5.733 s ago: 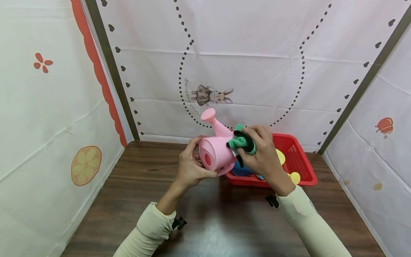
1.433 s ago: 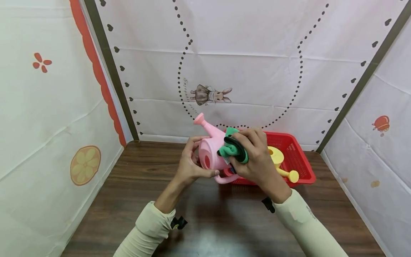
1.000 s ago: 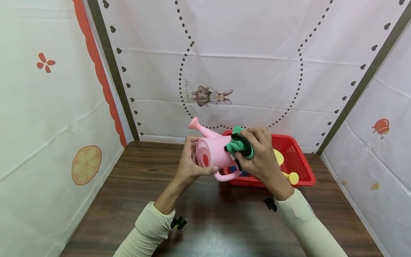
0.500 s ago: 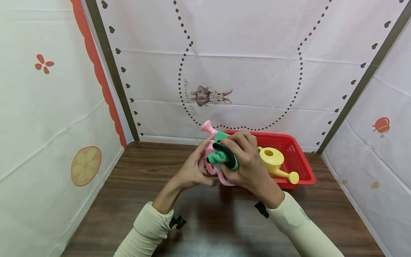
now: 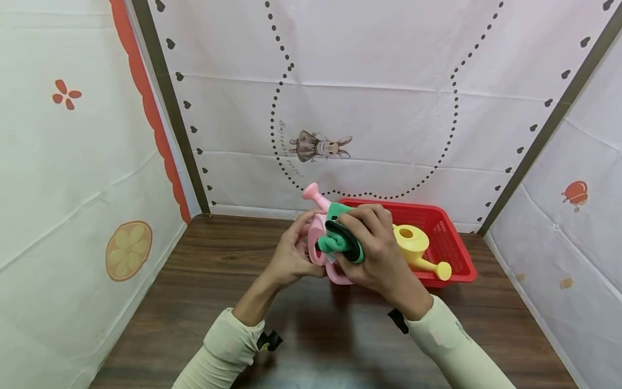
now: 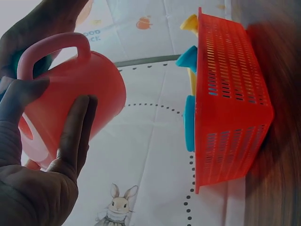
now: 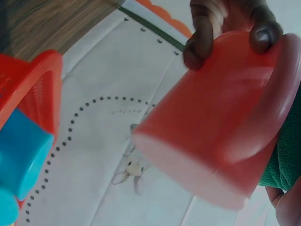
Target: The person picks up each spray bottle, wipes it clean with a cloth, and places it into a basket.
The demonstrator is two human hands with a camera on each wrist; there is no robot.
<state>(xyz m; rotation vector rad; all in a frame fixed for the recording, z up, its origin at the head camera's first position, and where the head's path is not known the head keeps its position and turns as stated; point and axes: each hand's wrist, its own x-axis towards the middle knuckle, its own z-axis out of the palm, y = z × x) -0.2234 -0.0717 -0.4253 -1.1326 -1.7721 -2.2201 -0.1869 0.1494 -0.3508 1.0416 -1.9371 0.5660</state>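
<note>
A pink toy watering can (image 5: 317,229) is held up in the air, its spout leaning to the back left. My left hand (image 5: 288,258) grips the can's body near the top end; in the left wrist view its thumb and fingers spread around the pink wall (image 6: 96,77). My right hand (image 5: 378,253) holds a bunched green cloth with black edging (image 5: 335,242) over the near side of the can, hiding much of its body. The pink handle (image 7: 263,117) curves across the right wrist view, with the can's base facing down left.
Behind the right hand, a red perforated basket (image 5: 459,248) stands on the dark wood table (image 5: 218,259). A yellow watering can (image 5: 412,243) lies in it, along with blue things (image 7: 23,150). Printed white sheets hang at the back and sides.
The green cloth and right hand have shifted left over the can, toward its top end. The can has turned somewhat, and more of the yellow watering can shows.
</note>
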